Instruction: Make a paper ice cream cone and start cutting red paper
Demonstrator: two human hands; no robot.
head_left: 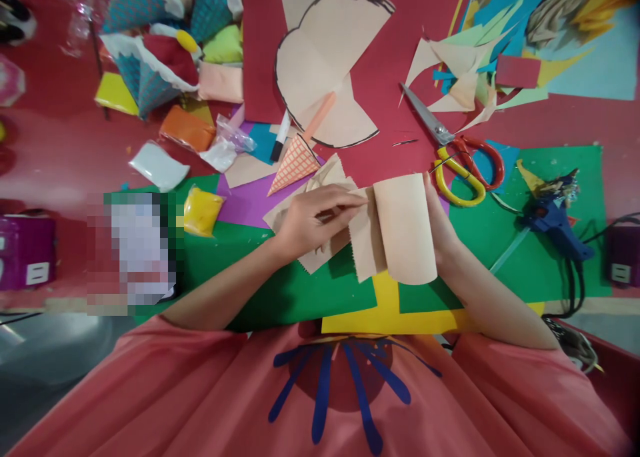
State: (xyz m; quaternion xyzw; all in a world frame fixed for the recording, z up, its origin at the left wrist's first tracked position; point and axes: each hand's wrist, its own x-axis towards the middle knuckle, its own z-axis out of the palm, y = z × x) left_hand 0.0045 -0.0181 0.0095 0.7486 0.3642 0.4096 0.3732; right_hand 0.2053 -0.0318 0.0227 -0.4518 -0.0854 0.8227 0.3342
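A roll of beige fabric (406, 230) stands over the green sheet, its loose zigzag-edged strip (367, 244) reaching left. My left hand (315, 220) has its thumb and fingertips together at the strip's upper edge, above crumpled beige pieces (327, 174). Behind the roll's right side is my right hand (440, 217), its fingers mostly hidden, holding the roll. A small cone with an orange grid pattern (295, 166) lies beyond my left hand. Scissors with red and yellow handles (443, 137) rest open beyond my right hand.
Cut beige paper (315, 64) with black outlines lies on red sheets. A blue glue gun (560, 227) with a cord is at right. Clay packets (187, 129), cloth-like blue cones (145, 70) and a blurred-out object (140, 250) are at left; paper scraps (465, 64) lie upper right.
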